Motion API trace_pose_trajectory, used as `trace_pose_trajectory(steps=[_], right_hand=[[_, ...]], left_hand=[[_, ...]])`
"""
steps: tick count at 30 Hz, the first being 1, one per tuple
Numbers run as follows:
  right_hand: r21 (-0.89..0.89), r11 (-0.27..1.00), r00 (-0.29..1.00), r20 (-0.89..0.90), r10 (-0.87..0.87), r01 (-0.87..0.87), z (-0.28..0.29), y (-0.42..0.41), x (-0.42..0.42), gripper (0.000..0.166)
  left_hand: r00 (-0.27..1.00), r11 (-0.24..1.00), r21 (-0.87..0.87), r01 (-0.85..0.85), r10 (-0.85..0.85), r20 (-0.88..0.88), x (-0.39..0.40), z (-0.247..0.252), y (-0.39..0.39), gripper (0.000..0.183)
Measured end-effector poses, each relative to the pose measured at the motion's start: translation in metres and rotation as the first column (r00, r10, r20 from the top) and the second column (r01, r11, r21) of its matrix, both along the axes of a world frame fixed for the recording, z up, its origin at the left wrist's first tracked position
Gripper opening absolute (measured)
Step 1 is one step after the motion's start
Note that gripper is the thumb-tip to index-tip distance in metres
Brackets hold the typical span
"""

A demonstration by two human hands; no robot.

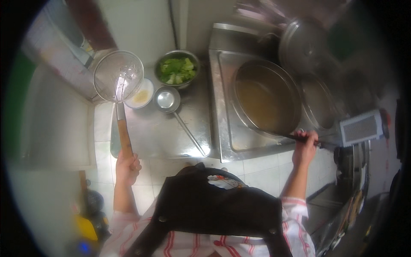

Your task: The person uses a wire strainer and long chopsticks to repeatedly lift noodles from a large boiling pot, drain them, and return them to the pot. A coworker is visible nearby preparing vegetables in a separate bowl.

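Note:
My left hand (127, 167) grips the wooden handle of a round wire-mesh strainer (118, 75), held up over the steel table's left side. The strainer basket looks bare and partly overlaps a white bowl (141, 96) with something pale yellow in it. My right hand (305, 143) is closed around a dark, thin utensil (290, 136), perhaps chopsticks, whose tip reaches the near rim of a large metal pot (240, 120). Cloudy brownish liquid (260, 106) lies in that pot. A steel ladle (188, 131) rests on the table, bowl end towards the back.
A metal bowl of chopped green leaves (178, 69) stands at the back of the steel table (147, 138). The steel stove top (224, 128) adjoins it on the right. Beyond the pot are a second pot (318, 102) and a round metal lid (305, 46). A slatted panel (361, 128) juts in at right.

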State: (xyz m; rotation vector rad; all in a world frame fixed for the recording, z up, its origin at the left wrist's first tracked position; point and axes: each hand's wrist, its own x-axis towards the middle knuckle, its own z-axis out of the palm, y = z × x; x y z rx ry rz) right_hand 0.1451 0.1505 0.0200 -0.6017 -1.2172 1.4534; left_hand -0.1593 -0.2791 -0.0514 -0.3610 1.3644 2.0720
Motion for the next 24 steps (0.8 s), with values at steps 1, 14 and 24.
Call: trace_pose_trajectory(steps=[1, 14, 24], right_hand=[[0.014, 1.0, 0.998, 0.064, -0.01, 0.009, 0.012, 0.003, -0.011, 0.017], [0.259, 0.746, 0.291, 0.952, -0.091, -0.613, 0.077, -0.065, -0.151, 0.025], [0.157, 0.761, -0.007, 0.978, -0.207, -0.629, 0.014, -0.103, -0.074, 0.015]], left_hand=[[0.997, 0.996, 0.055, 0.071, -0.071, -0.002, 0.005, 0.006, 0.002, 0.037], [0.549, 0.432, 0.476, 0.766, -0.825, -0.134, 0.059, 0.075, 0.185, 0.046], [0.435, 0.407, 0.339, 0.848, -0.9, -0.007, 0.111, 0.017, 0.26, 0.037]])
